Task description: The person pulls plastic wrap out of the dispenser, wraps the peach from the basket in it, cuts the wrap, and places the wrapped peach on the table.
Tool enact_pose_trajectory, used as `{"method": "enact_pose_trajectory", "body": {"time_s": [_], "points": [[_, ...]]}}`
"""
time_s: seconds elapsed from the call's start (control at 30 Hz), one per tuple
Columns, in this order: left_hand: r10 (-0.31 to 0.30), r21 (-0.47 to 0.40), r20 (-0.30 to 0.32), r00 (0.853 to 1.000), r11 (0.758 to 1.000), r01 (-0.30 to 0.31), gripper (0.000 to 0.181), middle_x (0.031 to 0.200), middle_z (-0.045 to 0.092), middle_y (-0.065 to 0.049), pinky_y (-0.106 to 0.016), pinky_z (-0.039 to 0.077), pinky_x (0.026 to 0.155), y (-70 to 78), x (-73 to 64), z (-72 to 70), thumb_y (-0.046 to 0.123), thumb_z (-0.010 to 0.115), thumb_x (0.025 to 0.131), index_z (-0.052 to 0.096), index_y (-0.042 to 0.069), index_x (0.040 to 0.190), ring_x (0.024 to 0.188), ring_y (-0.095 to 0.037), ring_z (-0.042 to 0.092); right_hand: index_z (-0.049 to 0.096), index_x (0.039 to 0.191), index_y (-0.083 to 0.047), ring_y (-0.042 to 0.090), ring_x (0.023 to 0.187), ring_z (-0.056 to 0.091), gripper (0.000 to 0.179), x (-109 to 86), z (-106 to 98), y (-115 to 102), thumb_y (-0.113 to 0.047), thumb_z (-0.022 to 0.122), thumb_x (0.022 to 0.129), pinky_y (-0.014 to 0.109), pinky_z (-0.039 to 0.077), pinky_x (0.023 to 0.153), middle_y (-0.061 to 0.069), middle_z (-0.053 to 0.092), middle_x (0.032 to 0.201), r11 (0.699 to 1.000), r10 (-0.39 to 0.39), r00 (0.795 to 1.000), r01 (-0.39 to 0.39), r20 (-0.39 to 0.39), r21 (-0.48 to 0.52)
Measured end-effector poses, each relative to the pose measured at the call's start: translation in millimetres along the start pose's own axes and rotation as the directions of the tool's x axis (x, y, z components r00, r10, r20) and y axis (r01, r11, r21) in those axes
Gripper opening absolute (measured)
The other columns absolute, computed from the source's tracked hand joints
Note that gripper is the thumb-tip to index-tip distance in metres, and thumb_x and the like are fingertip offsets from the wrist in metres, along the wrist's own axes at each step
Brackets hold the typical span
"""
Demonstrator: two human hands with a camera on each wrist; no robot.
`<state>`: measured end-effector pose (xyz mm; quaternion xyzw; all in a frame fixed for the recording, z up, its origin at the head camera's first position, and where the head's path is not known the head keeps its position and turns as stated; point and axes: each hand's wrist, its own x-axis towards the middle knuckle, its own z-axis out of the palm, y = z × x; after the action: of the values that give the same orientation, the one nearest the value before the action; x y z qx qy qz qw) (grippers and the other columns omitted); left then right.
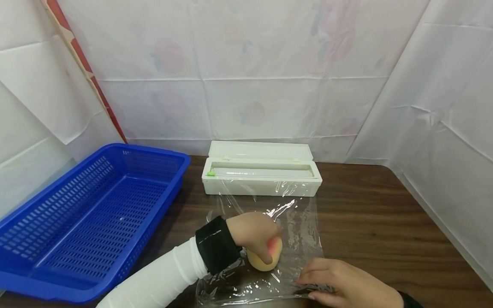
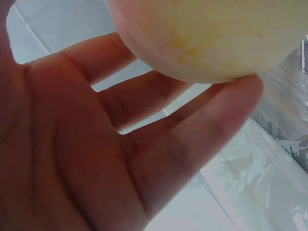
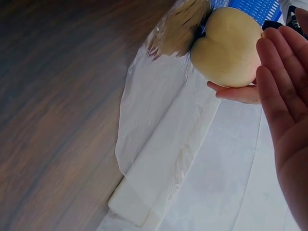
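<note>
In the head view my left hand (image 1: 256, 233) grips a yellow and pink peach (image 1: 263, 265) from above, over a sheet of clear cling film (image 1: 300, 231). The left wrist view shows fingers (image 2: 187, 144) bent round the pale underside of the peach (image 2: 211, 38). My right hand (image 1: 339, 280) lies at the near right corner of the film, thumb apart from the fingers. In the right wrist view its fingers (image 3: 284, 91) are fairly straight. The film runs out of a white cling film dispenser (image 1: 262, 188), whose lid (image 1: 262, 149) stands up at the back.
A blue plastic basket (image 1: 161, 205) with slotted sides stands on the left of the dark wooden table (image 1: 358, 222). A small green slider (image 1: 211, 173) sits at the left end of the dispenser. White sheeting (image 1: 262, 102) hangs behind and along both sides.
</note>
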<state>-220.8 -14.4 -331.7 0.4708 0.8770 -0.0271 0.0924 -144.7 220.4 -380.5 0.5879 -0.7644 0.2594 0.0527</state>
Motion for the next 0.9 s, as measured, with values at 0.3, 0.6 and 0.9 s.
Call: {"method": "enact_pose_trajectory", "body": {"time_s": [0.3, 0.6, 0.9], "points": [[0.057, -0.031, -0.021, 0.998, 0.998, -0.057, 0.038, 0.072, 0.048, 0.013, -0.019, 0.038, 0.059, -5.0, -6.5, 2.0, 0.043, 0.069, 0.069, 0.056, 0.018, 0.094, 0.064, -0.003, 0.046, 0.056, 0.116, -0.021, 0.002, 0.102, 0.05, 0.029, 0.3, -1, -5, -0.017, 0.06, 0.087, 0.018, 0.041, 0.082, -0.013, 0.054, 0.113, 0.991, 0.134, 0.99, -0.134, 0.047, 0.005], [0.11, 0.021, -0.121, 0.987, 0.994, -0.108, 0.045, 0.085, 0.058, 0.011, -0.018, 0.041, 0.064, -7.4, -14.1, -6.5, 0.048, 0.064, 0.076, 0.058, 0.017, 0.107, 0.074, -0.002, 0.052, 0.055, 0.117, -0.021, 0.001, 0.103, 0.049, 0.028, 2.9, -1, -3, -0.02, 0.058, 0.089, 0.018, 0.041, 0.083, -0.013, 0.053, 0.114, 0.992, 0.119, 0.991, -0.116, 0.066, -0.043], [0.069, 0.117, -0.202, 0.977, 0.992, -0.046, 0.049, 0.093, 0.063, 0.007, -0.024, 0.046, 0.072, 12.3, -47.8, -30.4, 0.04, 0.064, 0.079, 0.055, 0.015, 0.12, 0.09, -0.01, 0.056, 0.055, 0.116, -0.019, 0.001, 0.101, 0.05, 0.028, 1.8, -2, 0, -0.019, 0.058, 0.089, 0.017, 0.041, 0.081, -0.01, 0.054, 0.112, 0.996, 0.073, 0.996, -0.07, 0.054, -0.056]]}}
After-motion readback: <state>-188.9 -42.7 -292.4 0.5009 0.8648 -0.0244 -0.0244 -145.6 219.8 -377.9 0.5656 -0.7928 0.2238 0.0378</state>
